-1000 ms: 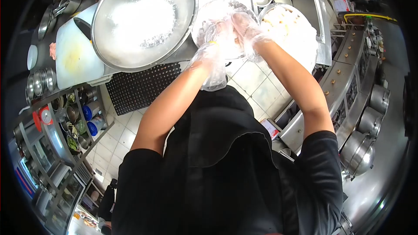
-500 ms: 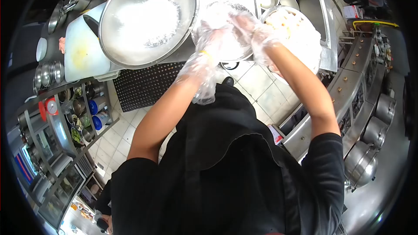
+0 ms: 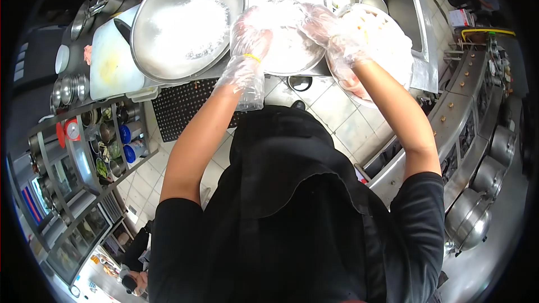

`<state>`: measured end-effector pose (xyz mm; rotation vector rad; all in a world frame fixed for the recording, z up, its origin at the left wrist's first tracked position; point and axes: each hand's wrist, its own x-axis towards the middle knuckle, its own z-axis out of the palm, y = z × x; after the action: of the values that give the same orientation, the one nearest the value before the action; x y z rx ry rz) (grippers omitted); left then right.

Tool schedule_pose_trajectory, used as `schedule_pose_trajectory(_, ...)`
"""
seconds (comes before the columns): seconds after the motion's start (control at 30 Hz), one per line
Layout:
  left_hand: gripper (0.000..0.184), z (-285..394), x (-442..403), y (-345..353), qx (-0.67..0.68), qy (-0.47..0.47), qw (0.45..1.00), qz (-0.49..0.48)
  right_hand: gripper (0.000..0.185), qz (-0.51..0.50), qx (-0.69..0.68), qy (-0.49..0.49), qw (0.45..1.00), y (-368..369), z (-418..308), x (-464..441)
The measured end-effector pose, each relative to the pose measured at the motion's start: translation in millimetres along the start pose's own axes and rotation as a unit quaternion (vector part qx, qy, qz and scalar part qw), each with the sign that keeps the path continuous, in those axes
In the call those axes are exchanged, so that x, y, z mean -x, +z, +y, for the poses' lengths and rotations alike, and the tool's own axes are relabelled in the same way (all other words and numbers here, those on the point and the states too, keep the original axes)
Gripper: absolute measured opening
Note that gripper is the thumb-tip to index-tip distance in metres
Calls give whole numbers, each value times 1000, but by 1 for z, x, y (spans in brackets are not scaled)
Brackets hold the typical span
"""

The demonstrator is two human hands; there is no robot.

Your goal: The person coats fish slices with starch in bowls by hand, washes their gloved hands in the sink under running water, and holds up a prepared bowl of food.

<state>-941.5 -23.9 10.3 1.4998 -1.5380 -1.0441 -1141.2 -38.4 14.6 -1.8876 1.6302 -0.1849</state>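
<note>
My left hand point(image 3: 251, 35), in a clear plastic glove with a yellow band at the wrist, is at the left rim of a round metal bowl point(image 3: 292, 72). My right hand point(image 3: 321, 27), gloved the same way, is at its upper right rim. Both hands appear closed on the bowl, though glare washes out the fingertips. White powder point(image 3: 286, 42) covers the inside of the bowl. Touching or close to my right wrist is a wide basin point(image 3: 401, 50) of pale pieces, some pinkish like raw meat.
Left of the bowl sits a large metal pan point(image 3: 140, 28) with white powder, over a white cutting board point(image 3: 115, 76). A sink point(image 3: 401, 8) with small bowls point(image 3: 373, 1) lies at back right. Stoves point(image 3: 455, 95) and pots point(image 3: 469, 219) line the right. Another person point(image 3: 135, 264) is at lower left.
My hands have moved apart, from inside the bowl to its two sides. The bowl looks larger and reaches further left, overlapping where the large pan's edge was.
</note>
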Motion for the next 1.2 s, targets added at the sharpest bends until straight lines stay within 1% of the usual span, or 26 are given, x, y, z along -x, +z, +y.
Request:
schedule_pose_trajectory(0.03,29,3,2,0,46,14,999,16,42,11,41,-19,999,-1,5,2)
schedule_pose_trajectory(0.13,25,7,11,-3,118,40,992,28,40,49,-42,-3,998,-4,8,4)
schedule_pose_trajectory(0.2,25,7,17,-8,145,54,988,22,36,24,29,-135,990,-11,1,13)
schedule_pose_trajectory(0.23,26,5,20,-13,18,138,990,-24,36,23,30,-134,990,-8,-6,13)
schedule_pose_trajectory(0.27,28,4,22,-15,-109,218,967,-70,29,16,31,-118,992,0,-15,10)
schedule_pose_trajectory(0.33,29,1,29,-14,-107,196,971,-82,23,6,31,-100,994,18,-25,5)
schedule_pose_trajectory(0.4,30,-1,35,-18,-106,174,975,-94,23,57,167,-151,973,52,-18,-3)
schedule_pose_trajectory(0.43,30,-1,38,-22,-76,165,980,-77,23,26,205,-86,975,78,2,-32)
schedule_pose_trajectory(0.47,29,1,41,-26,-59,160,983,-66,23,25,207,-87,974,68,0,-26)
schedule_pose_trajectory(0.5,29,3,44,-29,-42,155,986,-55,24,6,142,-112,983,51,2,-19)
schedule_pose_trajectory(0.53,30,9,49,-35,81,113,990,-29,28,-47,33,-10,998,34,-16,-16)
schedule_pose_trajectory(0.57,30,8,49,-39,144,89,985,-14,32,-77,-67,100,990,16,-35,-13)
schedule_pose_trajectory(0.6,31,6,49,-44,208,67,976,4,32,-81,-60,99,990,13,-31,-14)
schedule_pose_trajectory(0.63,33,0,45,-51,122,158,980,3,30,-63,26,-24,997,6,-21,-13)
schedule_pose_trajectory(0.7,37,-22,26,-69,-95,329,939,20,29,-51,114,-149,981,6,-23,-15)
schedule_pose_trajectory(0.73,37,-17,27,-70,-94,327,940,23,35,-38,141,-189,971,9,-28,-16)
schedule_pose_trajectory(0.77,39,-11,26,-72,88,207,974,16,42,-25,168,-227,959,14,-34,-17)
schedule_pose_trajectory(0.8,40,-4,26,-75,266,78,961,6,50,-11,193,-263,945,19,-39,-17)
schedule_pose_trajectory(0.83,44,3,26,-82,287,33,957,10,52,-13,196,-275,941,32,-41,-17)
schedule_pose_trajectory(0.87,44,-8,21,-85,289,32,957,9,54,-14,199,-287,937,42,-47,-16)
schedule_pose_trajectory(0.93,49,-28,13,-91,114,177,974,84,48,-67,169,-117,976,55,-59,-7)
schedule_pose_trajectory(0.97,46,-28,17,-91,264,77,960,53,44,-44,163,-137,976,46,-65,3)
schedule_pose_trajectory(1.07,48,-32,25,-103,162,99,981,39,43,-29,257,-187,948,34,-60,1)
schedule_pose_trajectory(1.1,48,-35,26,-105,166,98,980,43,43,-31,261,-189,946,29,-62,-7)
schedule_pose_trajectory(1.17,48,-45,33,-108,182,98,975,76,44,-46,320,-105,940,20,-69,-19)
schedule_pose_trajectory(1.2,48,-50,35,-111,184,95,975,76,44,-49,322,-104,940,24,-56,-19)
